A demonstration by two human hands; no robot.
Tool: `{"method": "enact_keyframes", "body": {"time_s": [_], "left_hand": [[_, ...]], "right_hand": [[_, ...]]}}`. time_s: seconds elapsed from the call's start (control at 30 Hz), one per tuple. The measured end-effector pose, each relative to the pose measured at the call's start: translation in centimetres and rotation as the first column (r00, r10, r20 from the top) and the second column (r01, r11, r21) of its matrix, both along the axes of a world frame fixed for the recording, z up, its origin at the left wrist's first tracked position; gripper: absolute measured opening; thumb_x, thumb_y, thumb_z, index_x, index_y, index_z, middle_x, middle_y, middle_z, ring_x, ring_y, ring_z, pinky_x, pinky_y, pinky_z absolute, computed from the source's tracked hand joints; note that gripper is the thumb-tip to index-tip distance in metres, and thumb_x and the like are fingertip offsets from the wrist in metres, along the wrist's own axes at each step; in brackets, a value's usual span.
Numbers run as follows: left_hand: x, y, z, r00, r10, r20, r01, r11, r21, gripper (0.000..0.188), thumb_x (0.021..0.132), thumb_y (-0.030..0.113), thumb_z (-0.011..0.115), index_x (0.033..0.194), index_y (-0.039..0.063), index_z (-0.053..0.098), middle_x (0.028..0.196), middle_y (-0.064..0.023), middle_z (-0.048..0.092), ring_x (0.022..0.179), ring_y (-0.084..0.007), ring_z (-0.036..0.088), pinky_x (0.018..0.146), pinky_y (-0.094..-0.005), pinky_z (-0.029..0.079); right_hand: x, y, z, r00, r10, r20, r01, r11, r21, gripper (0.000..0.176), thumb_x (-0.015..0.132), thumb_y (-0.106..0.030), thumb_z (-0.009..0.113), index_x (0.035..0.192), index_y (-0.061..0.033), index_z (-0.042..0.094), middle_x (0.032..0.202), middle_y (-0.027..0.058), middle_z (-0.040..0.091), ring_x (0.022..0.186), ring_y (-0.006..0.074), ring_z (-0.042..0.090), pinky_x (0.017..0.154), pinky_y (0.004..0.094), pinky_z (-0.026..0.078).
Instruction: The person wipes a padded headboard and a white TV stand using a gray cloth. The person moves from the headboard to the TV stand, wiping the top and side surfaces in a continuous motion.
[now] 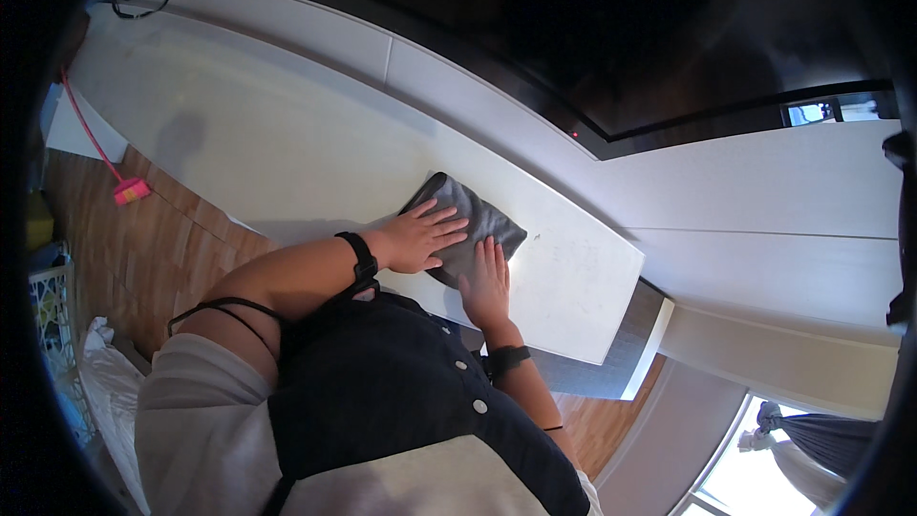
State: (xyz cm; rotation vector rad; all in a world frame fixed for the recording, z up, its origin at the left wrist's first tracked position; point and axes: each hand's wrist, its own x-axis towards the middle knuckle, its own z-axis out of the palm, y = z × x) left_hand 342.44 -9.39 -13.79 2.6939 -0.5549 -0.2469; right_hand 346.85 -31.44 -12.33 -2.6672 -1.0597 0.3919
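A folded dark grey cloth (473, 218) lies on the white top of a long cabinet (301, 136) in front of me. My left hand (423, 235) rests flat on the cloth's left part, fingers spread, a black band round the wrist. On its lower right part lies my right hand (488, 283), palm down, fingers close together and straight, with another black band at the wrist. Neither hand is closed round the cloth. Small dark marks show on the white surface just right of the cloth.
A large black television (501, 29) hangs above the cabinet top; black cables (147, 3) dangle at its left end. A pink broom (131, 190) stands on the wooden floor at left, above a white plastic basket (57, 337). Knotted curtains (809, 433) hang at a bright window, lower right.
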Motion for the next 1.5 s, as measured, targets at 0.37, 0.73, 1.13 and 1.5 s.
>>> {"method": "enact_keyframes", "body": {"time_s": [0.37,0.73,1.13,1.5], "left_hand": [[5.0,-1.7,-0.6,0.994,0.086,0.061,-0.087,0.996,0.004,0.061,0.090,0.039,0.051,0.144,0.017,0.034,0.154,-0.0041,0.024,0.142,-0.0242,0.019,0.116,-0.0461,0.009],[2.7,-3.6,0.2,0.995,-0.081,0.051,0.080,0.997,0.022,0.062,0.090,0.041,0.050,0.145,0.017,0.033,0.154,-0.0034,0.024,0.143,-0.0237,0.019,0.116,-0.0475,0.009],[4.5,-6.8,0.3,1.000,-0.020,0.022,0.020,1.000,0.021,0.062,0.090,0.037,0.051,0.145,0.015,0.032,0.154,-0.0071,0.022,0.142,-0.0273,0.018,0.115,-0.0490,0.010],[7.7,-9.6,0.5,0.991,0.119,0.069,-0.122,0.991,0.045,0.064,0.089,0.037,0.053,0.145,0.015,0.032,0.153,-0.0062,0.024,0.142,-0.0264,0.020,0.115,-0.0483,0.011]], "right_hand": [[4.6,-0.1,-0.9,0.993,-0.090,0.073,0.089,0.996,0.020,0.070,0.082,-0.020,0.060,0.143,-0.0021,0.031,0.152,0.0147,0.025,0.141,0.0321,0.021,0.114,0.0413,0.019],[0.6,-3.5,-0.1,0.993,-0.116,-0.004,0.116,0.993,0.005,0.071,0.082,-0.022,0.061,0.143,-0.0030,0.031,0.152,0.0157,0.025,0.141,0.0329,0.022,0.113,0.0442,0.019],[2.9,-6.2,-0.6,0.993,-0.113,0.014,0.113,0.994,0.010,0.070,0.084,-0.023,0.059,0.144,-0.0021,0.028,0.152,0.0156,0.023,0.141,0.0325,0.020,0.114,0.0440,0.018],[8.6,-8.0,0.0,0.998,-0.024,0.049,0.023,1.000,0.009,0.069,0.085,-0.027,0.058,0.144,-0.0053,0.029,0.153,0.0126,0.023,0.141,0.0312,0.021,0.114,0.0428,0.019]]}}
